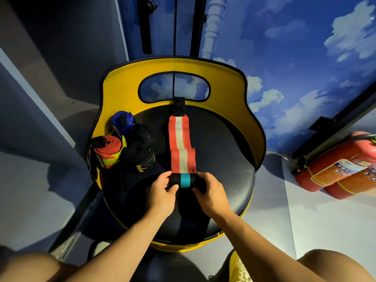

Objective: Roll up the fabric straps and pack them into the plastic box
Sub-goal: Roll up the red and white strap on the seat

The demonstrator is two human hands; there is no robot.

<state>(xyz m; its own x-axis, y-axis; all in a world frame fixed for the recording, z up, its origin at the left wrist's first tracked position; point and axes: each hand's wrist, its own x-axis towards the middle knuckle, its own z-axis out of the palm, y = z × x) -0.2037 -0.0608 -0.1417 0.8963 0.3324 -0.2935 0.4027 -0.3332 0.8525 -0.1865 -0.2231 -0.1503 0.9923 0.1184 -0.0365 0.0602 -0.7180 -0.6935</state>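
Blue walls painted with white clouds stand behind a round black seat (223, 159) with a yellow back (126, 82). On the seat lies 1 red and white strap (180, 147). It is long and runs straight away from the person, toward the yellow back. Its near end is already turned into a small black roll with a teal band (184, 180).

The left hand (161, 197) pinches the left end of that roll with bent fingers. The right hand (211, 197) pinches the right end the same way. Both hands are just as near to it, 1 on each side.

I think the next move is to roll forward, away from the body, along the strap. The flat part has a small step in it halfway, so it may roll up crooked.

Off to the left sit 4 rolled straps: 1 blue (122, 121), 2 black (139, 155), 1 red (107, 151). 2 red fire tanks (335, 169) lie on the right. I cannot see any plastic box.
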